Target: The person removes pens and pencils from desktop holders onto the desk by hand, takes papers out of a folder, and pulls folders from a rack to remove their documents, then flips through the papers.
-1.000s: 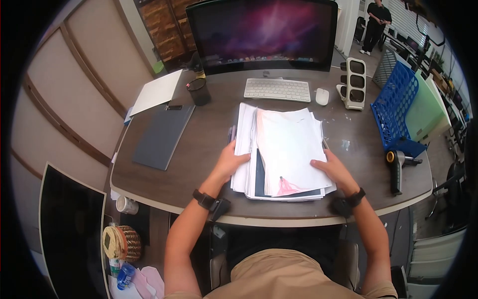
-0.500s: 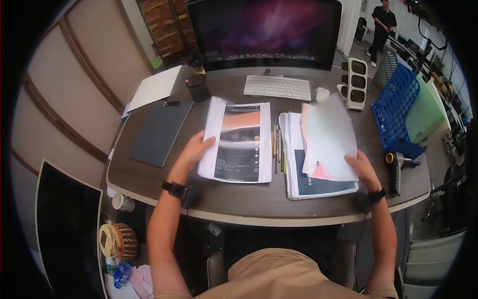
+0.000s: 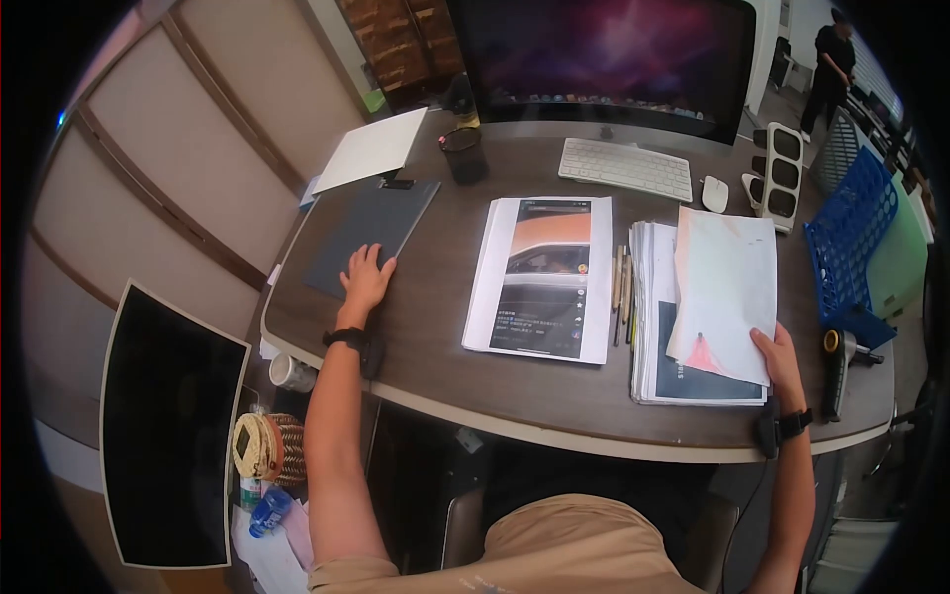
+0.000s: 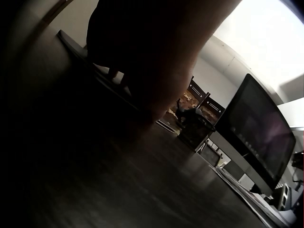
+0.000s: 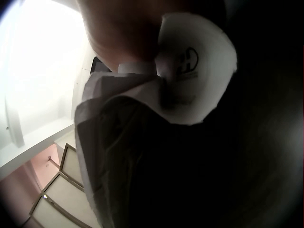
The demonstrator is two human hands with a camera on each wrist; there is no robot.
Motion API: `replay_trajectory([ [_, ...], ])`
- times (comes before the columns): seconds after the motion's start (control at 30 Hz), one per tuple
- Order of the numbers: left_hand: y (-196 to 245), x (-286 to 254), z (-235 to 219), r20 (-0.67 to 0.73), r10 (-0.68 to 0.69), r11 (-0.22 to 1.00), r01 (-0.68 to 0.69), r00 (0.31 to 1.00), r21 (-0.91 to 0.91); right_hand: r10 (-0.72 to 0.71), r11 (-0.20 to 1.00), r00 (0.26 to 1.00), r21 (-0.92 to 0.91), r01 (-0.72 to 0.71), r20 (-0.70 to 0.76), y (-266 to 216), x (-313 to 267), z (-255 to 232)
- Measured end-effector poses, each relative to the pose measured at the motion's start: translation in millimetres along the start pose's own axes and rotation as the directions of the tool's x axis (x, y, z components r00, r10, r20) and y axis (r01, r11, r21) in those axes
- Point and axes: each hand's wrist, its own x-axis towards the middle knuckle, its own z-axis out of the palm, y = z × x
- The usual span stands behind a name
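On the dark wood-grain desk [image 3: 430, 307], slim tan-and-dark pencils [image 3: 617, 282] lie between a printed white paper stack [image 3: 539, 277] and, right, an uneven white paper stack [image 3: 727, 282] — flat white keyboard [image 3: 625, 168] behind, flat dark-grey clipboard [image 3: 381, 213] left.

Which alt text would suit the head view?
A person's right hand grips papers at a desk; the left hand is over the near edge of a dark folder. Between them lies a printed page, with a screen behind.
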Motion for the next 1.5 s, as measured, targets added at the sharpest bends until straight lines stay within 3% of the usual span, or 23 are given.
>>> replay_trajectory([
  [0.23, -20, 32, 1, -0.039, -0.106, 0.993, 0.107, 0.994, 0.047, -0.011, 1.000, 0.999, -0.004, 0.010, -0.032, -1, -2, 4],
  [0.33, 9, 38, -7, 0.011, -0.036, 0.991, 0.035, 0.999, 0.127, -0.014, 1.000, 1.000, -0.013, 0.013, -0.022, -14, -8, 8],
  [0.37, 31, 30, -9, -0.138, 0.147, 0.986, -0.135, 0.979, 0.094, -0.025, 0.999, 0.999, 0.028, 0.025, -0.026, -12, -7, 6],
  [0.4, 54, 24, -11, -0.137, 0.157, 0.985, -0.146, 0.978, 0.091, -0.034, 0.997, 0.999, 0.071, 0.036, -0.027, -7, -6, 6],
  [0.43, 82, 13, -16, -0.091, 0.222, 0.951, -0.236, 0.971, -0.200, -0.032, 0.997, 0.999, 0.069, 0.034, -0.038, -5, -6, 6],
  [0.47, 108, 0, -18, -0.062, 0.291, 0.830, -0.284, 0.955, -0.480, -0.043, 0.993, 0.997, 0.110, 0.050, -0.069, -4, -7, 6],
  [0.53, 153, -28, -21, -0.012, 0.367, 0.808, -0.325, 0.930, -0.491, -0.052, 0.988, 0.993, 0.138, 0.067, -0.109, -4, -8, 2],
  [0.6, 181, -36, -20, 0.196, 0.342, 0.883, -0.242, 0.919, -0.403, -0.068, 0.976, 0.984, 0.193, 0.099, -0.163, -6, -8, -2],
  [0.7, 186, -34, 8, 0.117, 0.383, 0.896, -0.337, 0.916, -0.290, -0.040, 0.985, 0.992, 0.162, 0.060, -0.124, -24, -17, -5],
  [0.77, 194, -34, 4, 0.161, 0.326, 0.928, -0.282, 0.932, -0.245, -0.015, 0.992, 0.997, 0.121, 0.025, -0.078, -24, -21, -15],
  [0.8, 198, -36, 4, 0.165, 0.336, 0.925, -0.291, 0.928, -0.244, -0.002, 1.000, 0.999, -0.031, 0.000, -0.042, -15, -20, -24],
  [0.83, 208, -44, -6, 0.067, 0.415, 0.904, -0.402, 0.907, -0.147, 0.018, 0.983, 1.000, -0.185, -0.019, -0.007, -8, -18, -30],
  [0.87, 218, -54, -15, -0.022, 0.494, 0.868, -0.495, 0.869, -0.041, 0.020, 0.983, 1.000, -0.184, -0.022, -0.014, -6, -18, -29],
  [0.9, 234, -68, -24, -0.063, 0.555, 0.818, -0.558, 0.830, -0.138, 0.004, 0.992, 0.999, -0.126, -0.009, -0.044, -5, -18, -25],
  [0.93, 248, -75, -19, -0.059, 0.556, 0.818, -0.558, 0.829, -0.141, -0.009, 0.998, 0.997, -0.068, 0.004, -0.074, -4, -18, -24],
  [1.0, 276, -88, -11, 0.159, 0.625, 0.681, -0.435, 0.764, -0.589, 0.032, 0.999, 0.996, 0.002, -0.032, -0.085, 2, -15, -28],
  [1.07, 303, -109, -2, 0.270, 0.648, 0.651, -0.333, 0.712, -0.682, 0.068, 0.996, 0.993, 0.072, -0.061, -0.099, -1, -16, -29],
  [1.13, 326, -126, 0, 0.416, 0.641, 0.694, -0.254, 0.645, -0.674, 0.091, 0.986, 0.986, 0.150, -0.070, -0.138, -8, -19, -27],
  [1.17, 333, -129, 14, 0.338, 0.692, 0.655, -0.359, 0.638, -0.665, 0.091, 0.986, 0.985, 0.149, -0.069, -0.147, -9, -20, -26],
  [1.27, 350, -139, 23, 0.369, 0.690, 0.656, -0.322, 0.623, -0.683, 0.119, 0.985, 0.982, 0.143, -0.098, -0.146, -17, -25, -19],
  [1.3, 355, -143, 21, 0.450, 0.662, 0.676, -0.219, 0.600, -0.704, 0.102, 0.990, 0.988, 0.105, -0.090, -0.115, -22, -28, -16],
  [1.43, 364, -149, 22, 0.452, 0.659, 0.670, -0.196, 0.600, -0.716, 0.067, 0.997, 0.995, 0.042, -0.064, -0.075, -30, -31, -9],
  [1.5, 366, -152, 21, 0.525, 0.662, 0.632, -0.021, 0.535, -0.775, 0.067, 0.997, 0.997, 0.051, -0.064, -0.045, -27, -30, -7],
])
